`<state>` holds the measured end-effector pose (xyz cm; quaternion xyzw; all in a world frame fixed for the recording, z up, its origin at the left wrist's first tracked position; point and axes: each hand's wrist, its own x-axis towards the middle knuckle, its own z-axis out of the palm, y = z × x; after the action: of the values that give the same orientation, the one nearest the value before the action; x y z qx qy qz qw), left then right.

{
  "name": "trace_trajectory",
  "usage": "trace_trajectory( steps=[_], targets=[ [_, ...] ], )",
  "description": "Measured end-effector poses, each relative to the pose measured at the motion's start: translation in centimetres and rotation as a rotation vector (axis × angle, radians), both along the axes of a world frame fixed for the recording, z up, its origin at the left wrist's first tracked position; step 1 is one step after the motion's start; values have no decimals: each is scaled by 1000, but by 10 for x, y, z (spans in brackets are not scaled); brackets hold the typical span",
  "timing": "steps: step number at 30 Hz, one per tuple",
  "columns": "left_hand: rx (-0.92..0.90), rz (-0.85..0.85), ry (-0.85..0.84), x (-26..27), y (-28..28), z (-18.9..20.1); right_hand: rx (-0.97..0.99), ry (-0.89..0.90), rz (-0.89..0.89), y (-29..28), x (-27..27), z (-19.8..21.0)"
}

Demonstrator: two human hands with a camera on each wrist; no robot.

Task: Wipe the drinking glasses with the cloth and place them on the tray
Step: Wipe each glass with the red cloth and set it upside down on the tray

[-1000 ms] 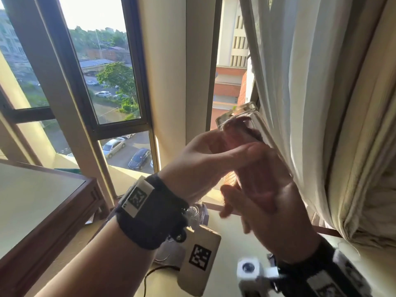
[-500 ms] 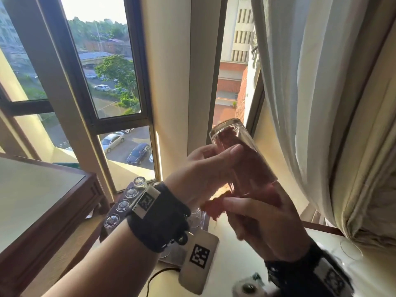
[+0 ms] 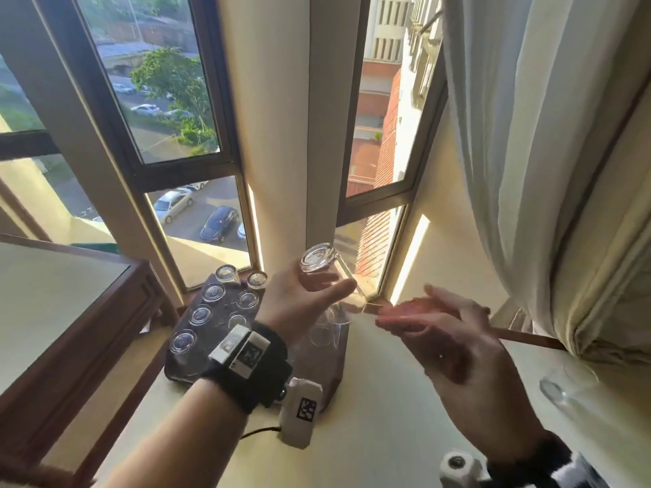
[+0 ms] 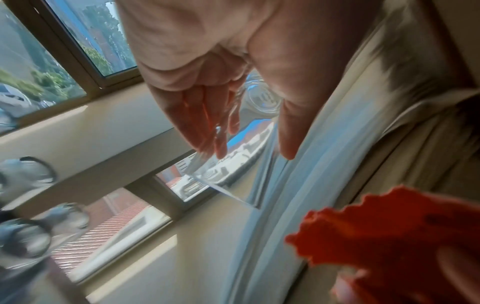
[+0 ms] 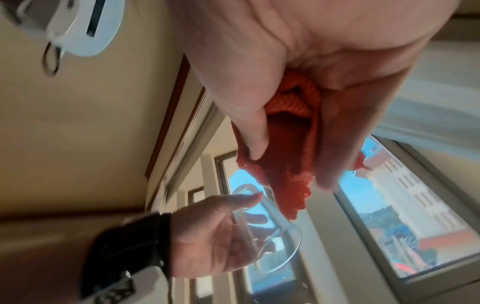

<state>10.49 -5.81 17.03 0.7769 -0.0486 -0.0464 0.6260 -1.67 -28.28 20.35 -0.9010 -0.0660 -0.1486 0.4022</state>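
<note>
My left hand (image 3: 303, 294) grips a clear drinking glass (image 3: 329, 272) tilted with its thick base up and to the left, above the right end of the dark tray (image 3: 197, 361). The same glass (image 5: 262, 224) shows in the right wrist view between the left hand's (image 5: 207, 232) thumb and fingers. My right hand (image 3: 440, 329) holds the red cloth (image 3: 412, 308) just right of the glass's mouth, outside it. In the right wrist view the cloth (image 5: 285, 164) is pinched between thumb and fingers. Several glasses (image 3: 200, 315) stand upside down on the tray.
The tray lies on a cream sill below the windows (image 3: 169, 100). A wooden table (image 3: 70, 311) stands at the left. A pale curtain (image 3: 528, 153) hangs at the right. Another clear glass (image 3: 567, 385) lies on the sill at the far right.
The glass came down from in front of the window toward the tray. The cloth, which was inside the glass, has come out, and my right hand has drawn away to the right.
</note>
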Motion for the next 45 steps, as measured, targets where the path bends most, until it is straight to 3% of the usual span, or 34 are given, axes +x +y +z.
trace_trajectory(
  steps=[3,5,7,9,14,23,34,39,42,45],
  targets=[
    [170,23,92,0,-2,-48,-349,-74,-142,1,1,-19],
    [298,13,158,3,-5,-78,-413,-144,-103,2,0,-24],
    [440,19,207,8,-6,-103,-242,-131,135,1,-4,-30],
    [571,13,230,15,-9,-126,-104,-45,263,1,-10,-38],
    [705,-25,295,25,-15,-159,99,158,224,6,-21,-45],
    [844,-43,287,38,-22,-189,167,158,52,-1,-39,-45],
    [820,66,311,38,-40,-188,318,300,-51,-59,-56,-49],
    [887,198,108,4,-90,-149,382,349,-118,-115,-67,-56],
    [742,53,-32,-27,-159,-132,392,375,-216,-157,-78,-59],
    [626,-172,-28,-39,-248,-134,388,368,-389,-202,-91,-62]
  ],
)
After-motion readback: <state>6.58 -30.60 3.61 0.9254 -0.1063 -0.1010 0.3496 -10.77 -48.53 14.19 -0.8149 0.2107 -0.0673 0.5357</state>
